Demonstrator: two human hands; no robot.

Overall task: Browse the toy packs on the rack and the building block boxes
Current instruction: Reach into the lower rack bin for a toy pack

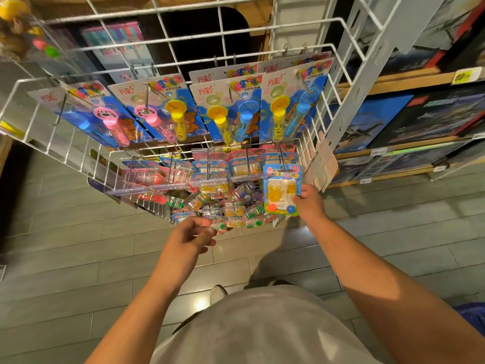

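Toy packs are hung in rows on a white wire rack (262,32), seen from above. On the upper row, 4 columns of bubble wand packs (228,109) are carried on metal hooks, their lower edges ending just above a second row of smaller blister packs (210,172). Below these, a lower tier of small packs (231,208) is crowded close to the floor.

At the right end of the second row, a blue-edged toy pack (283,191) with yellow pieces and an orange and a blue ball is pinched at its right edge by the right hand (311,203), thumb in front and fingers behind. The pack is tilted outward, and its top is still close to its hook.

The left hand (193,233) is held with loosely curled fingers at the front edge of the lowest tier; whether a small pack is actually gripped there cannot be told, since the fingertips are blurred.

To the right of the rack's perforated upright (367,74), dark building block boxes (433,114) are stacked on wooden shelves (393,82), well apart from both hands. A yellow price tag (463,76) is fixed to a shelf edge. Open tiled floor (65,245) is left on the left side and between the rack and the person's grey shirt (262,332)
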